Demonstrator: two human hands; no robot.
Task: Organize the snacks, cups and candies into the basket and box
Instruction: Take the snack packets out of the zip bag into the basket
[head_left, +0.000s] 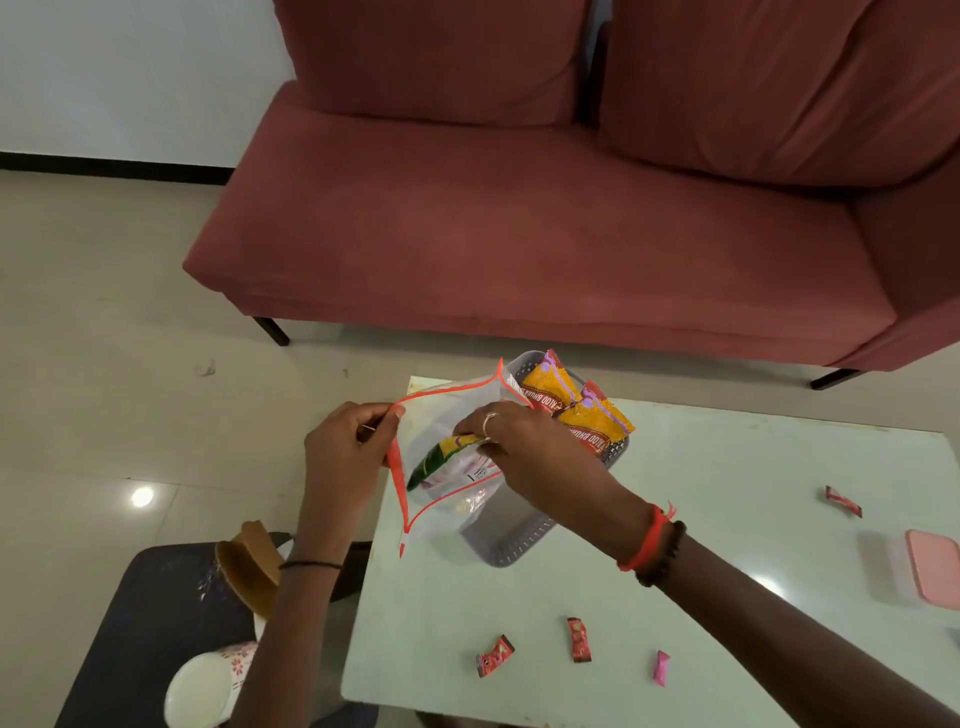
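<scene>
Left hand (345, 447): pinching the orange-edged rim of a clear zip bag (447, 410) between thumb and fingers, holding its mouth open above the table's left edge.
Right hand (511, 441): reaching into the mouth of the bag, fingers closing on a green-and-yellow snack packet (441, 460) that is lying partly inside; a ring is showing on one finger, red thread and dark beads on the wrist.
Grey basket (519, 543): sitting on the pale table (727, 519) just behind and under the bag, its perforated wall showing at the near end.
Two orange snack packets (576, 410): standing tilted in the far end of the basket, leaning against each other and poking above the rim.
Red candies (579, 631): lying loose on the near part of the table, two close together, with a third (844, 501) well apart toward the right.
Pink candy (661, 667): lying near the table's front edge, beside the red ones.
Pink-lidded box (919, 571): sitting at the table's right edge, partly cut off by the frame.
Floral paper cup (208, 686): lying on its side on the dark stool (150, 623) to the left of the table, next to brown paper cups (249, 566).
Background: a red sofa (519, 234) is standing beyond the table.
</scene>
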